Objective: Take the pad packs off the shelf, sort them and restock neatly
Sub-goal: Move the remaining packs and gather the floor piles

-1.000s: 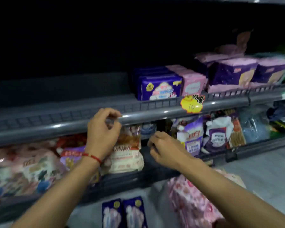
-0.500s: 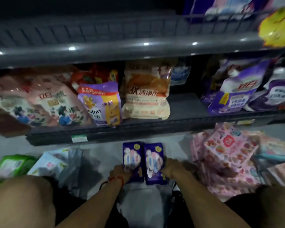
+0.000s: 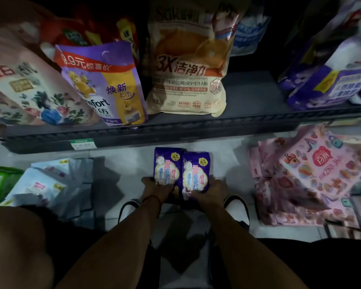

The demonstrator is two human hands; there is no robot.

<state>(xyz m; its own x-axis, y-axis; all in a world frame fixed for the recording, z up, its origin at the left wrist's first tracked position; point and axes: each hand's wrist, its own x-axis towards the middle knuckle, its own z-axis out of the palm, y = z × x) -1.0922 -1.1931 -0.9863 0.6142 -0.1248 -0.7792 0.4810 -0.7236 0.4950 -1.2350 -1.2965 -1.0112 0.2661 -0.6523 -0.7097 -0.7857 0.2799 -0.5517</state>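
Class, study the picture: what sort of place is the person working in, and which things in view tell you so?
Most likely a shop aisle, at floor level. A retail shelf carries a price label on its edge, bagged detergent stands on it, and pad packs lie sorted in piles on the floor, such as the pink packs.

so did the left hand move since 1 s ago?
Yes. The left hand went from the upper shelf rail down to the floor, below the bottom shelf, gripping the purple packs.
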